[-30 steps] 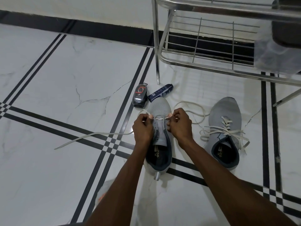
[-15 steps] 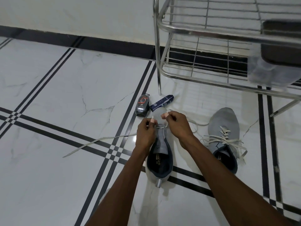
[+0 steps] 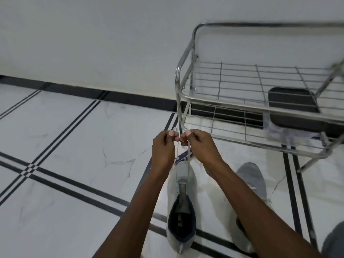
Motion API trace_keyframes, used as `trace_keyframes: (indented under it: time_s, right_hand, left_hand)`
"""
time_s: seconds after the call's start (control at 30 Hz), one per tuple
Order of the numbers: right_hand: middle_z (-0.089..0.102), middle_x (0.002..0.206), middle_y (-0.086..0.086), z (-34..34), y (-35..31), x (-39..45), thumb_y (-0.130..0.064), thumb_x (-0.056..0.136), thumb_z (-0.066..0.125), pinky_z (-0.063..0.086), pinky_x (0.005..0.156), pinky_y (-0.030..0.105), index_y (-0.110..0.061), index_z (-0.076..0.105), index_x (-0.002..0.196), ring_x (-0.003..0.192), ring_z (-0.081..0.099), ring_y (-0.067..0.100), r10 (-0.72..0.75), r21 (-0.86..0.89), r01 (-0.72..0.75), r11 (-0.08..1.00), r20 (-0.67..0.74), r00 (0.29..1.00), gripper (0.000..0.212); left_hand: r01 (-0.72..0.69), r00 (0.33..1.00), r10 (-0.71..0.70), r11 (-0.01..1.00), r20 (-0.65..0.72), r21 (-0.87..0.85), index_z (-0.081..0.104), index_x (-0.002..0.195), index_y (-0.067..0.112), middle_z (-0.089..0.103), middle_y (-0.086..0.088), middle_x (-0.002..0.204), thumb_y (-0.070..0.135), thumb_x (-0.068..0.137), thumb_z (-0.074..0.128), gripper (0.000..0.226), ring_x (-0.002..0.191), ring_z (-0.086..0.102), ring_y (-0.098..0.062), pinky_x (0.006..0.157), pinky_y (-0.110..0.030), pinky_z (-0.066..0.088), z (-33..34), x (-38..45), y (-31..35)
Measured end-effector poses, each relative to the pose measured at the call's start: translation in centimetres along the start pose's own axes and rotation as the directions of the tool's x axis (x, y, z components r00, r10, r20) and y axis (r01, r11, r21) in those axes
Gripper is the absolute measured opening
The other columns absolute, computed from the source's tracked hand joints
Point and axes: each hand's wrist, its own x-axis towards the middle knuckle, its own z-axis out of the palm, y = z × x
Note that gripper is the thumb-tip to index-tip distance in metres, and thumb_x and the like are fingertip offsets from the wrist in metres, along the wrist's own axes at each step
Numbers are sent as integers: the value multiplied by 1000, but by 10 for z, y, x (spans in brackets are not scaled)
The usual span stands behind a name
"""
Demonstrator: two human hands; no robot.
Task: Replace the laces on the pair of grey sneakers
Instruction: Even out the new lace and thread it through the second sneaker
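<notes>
A grey sneaker [image 3: 181,205] with a dark lining stands on the floor between my forearms, toe pointing away. A white lace [image 3: 189,161] runs through its lowest eyelets, and both halves rise to my hands. My left hand [image 3: 163,146] pinches one lace end above the toe. My right hand [image 3: 199,144] pinches the other end right beside it, thumbs almost touching. The second grey sneaker [image 3: 253,179] lies to the right, partly hidden behind my right forearm, with its lace in place.
A steel wire shoe rack [image 3: 242,94] stands against the wall at the right, with a black object [image 3: 292,107] on its shelf. A blue tube [image 3: 181,157] lies just beyond the sneaker's toe. The floor is white marble with black stripes.
Both hands have risen from the sneaker's eyelets, pulling the two lace ends up and taut. The camera has tilted upward toward the wall and rack.
</notes>
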Motion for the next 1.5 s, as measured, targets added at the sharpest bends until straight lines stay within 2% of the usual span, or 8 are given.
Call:
trace_keyframes:
  time_s: [0.13, 0.3, 0.37, 0.53, 0.73, 1.17, 1.37, 1.5]
  right_hand:
    - [78, 89, 0, -4, -47, 9, -21, 107, 45, 47, 64, 7, -7, 71, 99, 76, 71, -1, -100, 37, 100, 994, -13, 995, 30]
    - [77, 84, -3, -12, -109, 18, -25, 107, 45, 55, 74, 18, -13, 70, 95, 78, 72, 8, -222, -1, 222, 975, -31, 975, 30]
    - [77, 84, -3, -17, -130, 20, -24, 106, 46, 53, 70, 14, -13, 70, 96, 76, 72, 4, -263, 2, 264, 965, -59, 963, 29]
    - [74, 86, -7, -26, -171, 26, -28, 105, 47, 47, 67, 18, -19, 70, 94, 73, 70, 0, -321, -54, 317, 947, -119, 940, 27]
    - [74, 85, -8, -33, -215, 30, -29, 105, 49, 42, 58, 7, -19, 71, 96, 70, 69, -2, -422, -108, 410, 906, -147, 895, 26]
    - [75, 86, -9, -39, -263, 24, -30, 104, 50, 44, 59, 1, -19, 75, 101, 69, 70, -4, -496, -158, 473, 867, -164, 853, 27]
    - [76, 86, -8, -41, -270, 20, -32, 104, 51, 47, 68, 13, -19, 76, 99, 74, 71, 1, -498, -179, 471, 864, -164, 852, 28]
    - [76, 85, -7, -43, -268, 20, -31, 103, 52, 46, 65, 11, -19, 76, 98, 73, 71, 1, -502, -183, 474, 861, -161, 850, 28]
  left_hand:
    - [-113, 993, 113, 994, -25, -8, 72, 95, 15, 75, 1, 91, 24, 108, 48, 29, 91, 70, -16, 85, -36, 55, -9, 8, 40]
    - [-195, 980, 193, 978, -38, -77, 72, 93, 16, 74, 3, 88, 25, 108, 49, 29, 88, 68, -8, 80, -23, 50, -19, 19, 104]
    - [-235, 972, 232, 968, -48, -91, 72, 95, 14, 74, 3, 88, 27, 107, 50, 28, 87, 68, -6, 78, -20, 49, -24, 24, 126]
    - [-304, 952, 298, 949, -69, -86, 74, 99, 20, 74, 4, 87, 32, 106, 53, 25, 88, 67, -7, 78, -25, 48, -34, 33, 174]
    - [-381, 921, 373, 923, -110, -61, 76, 98, 25, 75, 9, 85, 32, 104, 56, 23, 92, 69, -4, 88, -30, 52, -37, 42, 220]
    - [-443, 887, 409, 884, -215, -148, 79, 99, 27, 78, 13, 90, 32, 98, 67, 13, 92, 72, -5, 92, -33, 58, -38, 38, 255]
    - [-443, 891, 400, 871, -216, -214, 79, 101, 26, 78, 12, 91, 31, 97, 69, 12, 93, 72, -4, 87, -27, 56, -39, 33, 257]
    - [-439, 894, 394, 867, -215, -237, 79, 103, 24, 78, 9, 92, 30, 97, 70, 13, 94, 72, -5, 86, -26, 56, -38, 31, 255]
